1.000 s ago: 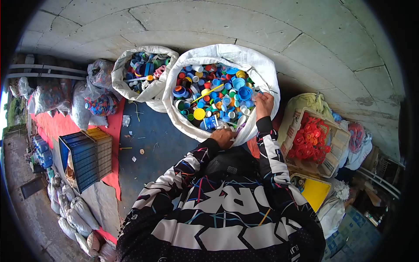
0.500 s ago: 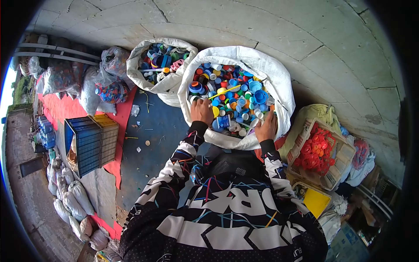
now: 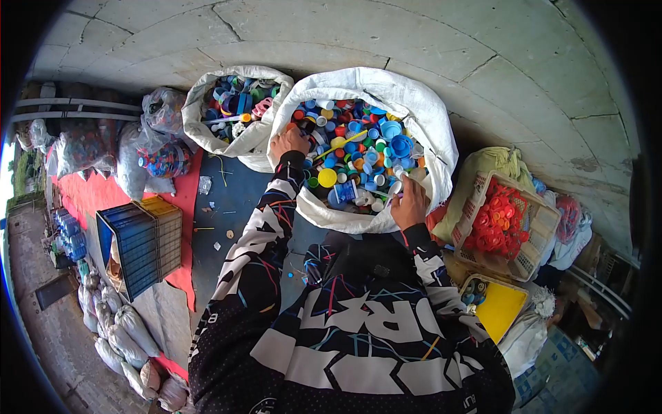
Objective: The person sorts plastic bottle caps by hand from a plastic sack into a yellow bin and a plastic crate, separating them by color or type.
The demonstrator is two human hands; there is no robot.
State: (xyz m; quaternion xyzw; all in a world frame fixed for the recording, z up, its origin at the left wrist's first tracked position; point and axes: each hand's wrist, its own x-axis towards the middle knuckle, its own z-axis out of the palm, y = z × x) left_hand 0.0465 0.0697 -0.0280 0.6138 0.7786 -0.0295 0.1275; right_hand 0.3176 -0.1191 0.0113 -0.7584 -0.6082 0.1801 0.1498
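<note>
A large white woven sack (image 3: pixel 441 131) with a rolled rim stands in front of me, full of mixed plastic bottle caps (image 3: pixel 358 155). My left hand (image 3: pixel 289 143) is at the sack's left rim, fingers bent together over the caps; an orange-red cap shows at the fingertips, and whatever they grip is hidden. At the near right edge of the caps is my right hand (image 3: pixel 411 203), thumb and fingers apart beside a white cap (image 3: pixel 395 188). A yellow stick (image 3: pixel 341 145) lies across the caps. Close to the near rim sits a blue-labelled piece (image 3: pixel 343 192).
A smaller sack of caps (image 3: pixel 196 114) adjoins on the left. To the right stands a crate (image 3: pixel 531 262) of red caps. A blue-and-yellow crate (image 3: pixel 141 241) is on the floor at left, near filled plastic bags (image 3: pixel 131 162). A concrete wall (image 3: pixel 414 34) rises behind.
My left hand has moved up and left along the sack's rim. My right hand has shifted slightly left and down, near a white cap. The whole view has shifted a little.
</note>
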